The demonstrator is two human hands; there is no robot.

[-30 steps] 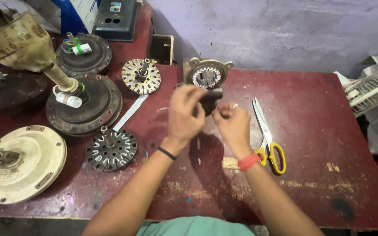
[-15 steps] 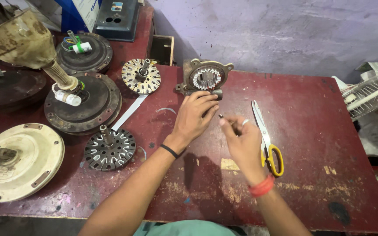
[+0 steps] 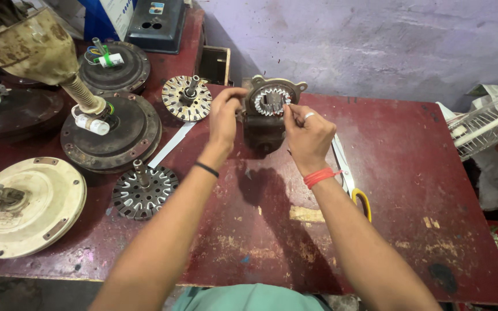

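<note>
Nearest to me is the worn red table [image 3: 376, 230], its paint scuffed, with a pale patch of tape or chipped paint between my forearms. On my right wrist sits a red band, on my left a thin black one. Just right of my right forearm lie scissors [image 3: 354, 183] with yellow handles, blades pointing to the far side, partly hidden by my arm.

At the near left edge lies a cream fan cover [image 3: 27, 214], round and dished, and just right of it a dark slotted rotor [image 3: 144, 190] with a short shaft standing up. Beyond those sits a big dark fan motor housing [image 3: 116, 135], with a ribbed down-rod leaning out of it up to a dirty cone-shaped canopy [image 3: 27, 49] at far left. A white strip [image 3: 171, 145] lies flat beside that housing.

My left hand [image 3: 225, 115] is curled, its fingers pressed against the left rim of the small motor stator [image 3: 272, 109], steadying it. My right hand [image 3: 306, 133] is closed to a pinch, thumb and fingertips meeting at the right side of the stator's toothed ring; I cannot tell whether something thin is caught between them. The stator stands tilted toward me on its dark body, on the table, in the middle toward the far edge.

Left of it lies a lighter slotted rotor [image 3: 187, 98], and farther left another dark housing [image 3: 113, 66] with green and white wires. At the far edge stands a grey box [image 3: 159, 23] and a small wooden box [image 3: 214, 64], against a purple wall.
</note>
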